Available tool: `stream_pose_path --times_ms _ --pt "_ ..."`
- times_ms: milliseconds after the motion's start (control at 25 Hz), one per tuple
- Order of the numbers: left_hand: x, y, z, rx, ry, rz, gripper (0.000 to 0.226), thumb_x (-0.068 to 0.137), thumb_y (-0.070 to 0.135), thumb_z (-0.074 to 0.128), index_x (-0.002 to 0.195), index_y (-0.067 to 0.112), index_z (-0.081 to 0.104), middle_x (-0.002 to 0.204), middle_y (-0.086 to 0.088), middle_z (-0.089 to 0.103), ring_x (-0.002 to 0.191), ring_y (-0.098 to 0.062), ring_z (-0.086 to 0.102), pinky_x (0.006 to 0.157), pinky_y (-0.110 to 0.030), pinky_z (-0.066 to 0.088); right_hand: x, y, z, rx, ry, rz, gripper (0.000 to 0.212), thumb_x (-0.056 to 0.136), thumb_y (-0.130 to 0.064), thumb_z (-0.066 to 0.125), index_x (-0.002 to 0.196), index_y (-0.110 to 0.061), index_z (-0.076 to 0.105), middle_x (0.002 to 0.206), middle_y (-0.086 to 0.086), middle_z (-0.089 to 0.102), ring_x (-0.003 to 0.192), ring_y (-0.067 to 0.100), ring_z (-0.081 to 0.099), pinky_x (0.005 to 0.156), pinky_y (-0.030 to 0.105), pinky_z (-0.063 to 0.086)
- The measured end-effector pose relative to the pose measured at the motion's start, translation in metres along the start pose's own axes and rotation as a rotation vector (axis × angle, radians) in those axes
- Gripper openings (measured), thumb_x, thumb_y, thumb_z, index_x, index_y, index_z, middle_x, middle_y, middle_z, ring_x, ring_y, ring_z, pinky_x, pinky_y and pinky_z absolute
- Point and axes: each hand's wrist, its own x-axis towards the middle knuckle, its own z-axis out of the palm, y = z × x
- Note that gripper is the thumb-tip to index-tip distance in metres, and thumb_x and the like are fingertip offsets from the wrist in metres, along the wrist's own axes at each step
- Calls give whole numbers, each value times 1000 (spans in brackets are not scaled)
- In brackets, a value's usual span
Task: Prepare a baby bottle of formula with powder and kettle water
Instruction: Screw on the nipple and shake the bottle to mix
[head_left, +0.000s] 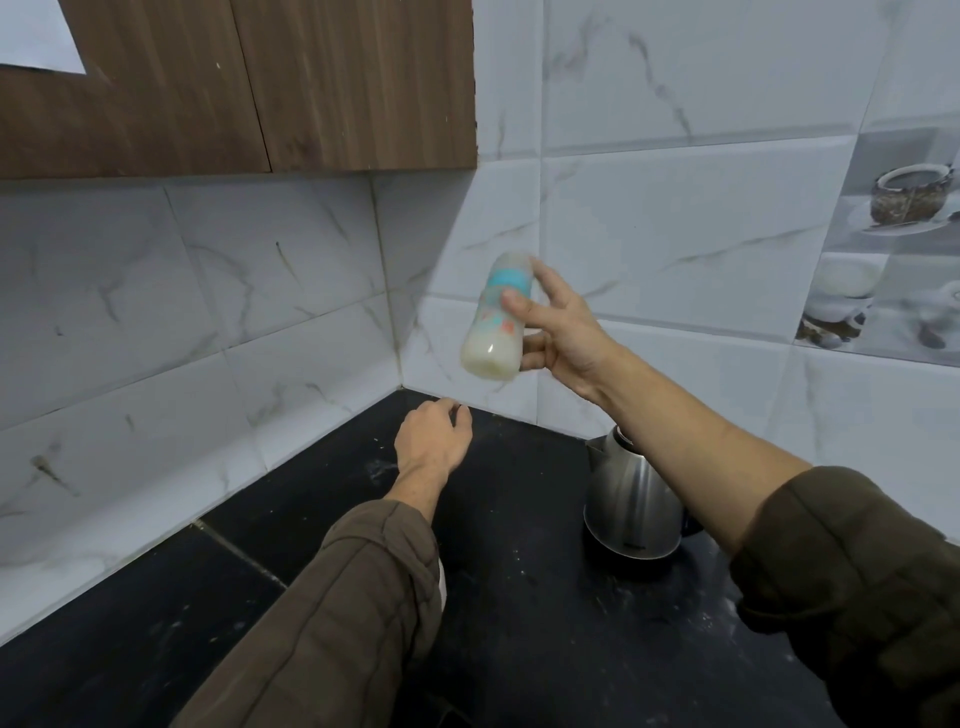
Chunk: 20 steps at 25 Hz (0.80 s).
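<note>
The bottle (496, 317) is blurred, so I cannot read its printed pattern or make out the cap at its top. My right forearm hides the lid and handle of the steel kettle (631, 506), and my left sleeve covers most of something white (442, 582) on the dark table (519, 623). My right hand (563, 338) holds the bottle in the air above the table's corner, with the fingers (535, 345) and thumb wrapped round it. It tilts slightly, has a teal ring near the top and holds milky liquid below. My left hand (434, 439) is loosely curled and holds nothing, low over the table.
</note>
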Motion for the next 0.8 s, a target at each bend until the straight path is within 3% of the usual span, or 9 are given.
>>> stream_pose_path --times_ms 80,160,280,360,520,600,720,800 --pt "-2 -2 2 3 5 -1 37 107 40 46 127 21 71 122 -6 70 110 -29 65 86 -38 51 5 0 -1 203 269 -109 83 95 -29 77 163 -36 28 136 12 65 92 35 79 74 44 65" --pt "-2 -2 2 12 6 -6 37 107 40 45 124 21 72 121 -6 70 109 -29 65 84 -37 50 5 0 -2 210 348 -201 88 96 -27 78 164 -37 23 134 12 65 99 39 78 79 46 65" --pt "1 0 4 -6 -11 -8 34 107 39 48 120 20 72 117 -5 70 103 -26 66 85 -39 54 -4 1 2 -142 136 -226 88 93 -20 81 161 -41 29 118 15 75 103 33 77 72 44 64" --pt "1 5 5 -19 -14 -1 32 107 39 50 117 20 73 115 -4 72 100 -24 66 85 -40 56 -9 3 8 -206 66 -238 87 92 -18 82 159 -42 32 113 13 77 102 29 78 72 44 65" --pt "-1 8 3 -4 5 -4 35 106 40 48 120 21 74 119 -3 71 105 -27 66 79 -35 47 0 -6 18 266 433 -241 84 98 -23 75 163 -37 23 113 -1 69 105 39 76 77 44 66" --pt "0 5 2 3 7 -13 34 106 40 49 120 21 73 119 -3 71 105 -27 66 79 -34 47 0 -7 17 162 337 -231 84 98 -22 76 162 -39 24 117 6 70 106 37 76 75 43 66" --pt "0 4 4 -6 -3 -13 30 106 39 52 120 20 73 117 -3 72 100 -22 67 83 -37 55 -8 1 15 -244 19 -216 84 93 -18 81 155 -46 32 122 17 73 106 29 76 75 46 66" --pt "0 4 2 -5 3 -7 32 107 39 52 122 20 72 119 -3 71 102 -22 66 82 -36 52 -7 1 17 -182 83 -261 87 92 -18 81 158 -43 30 121 17 73 106 29 76 75 47 66"
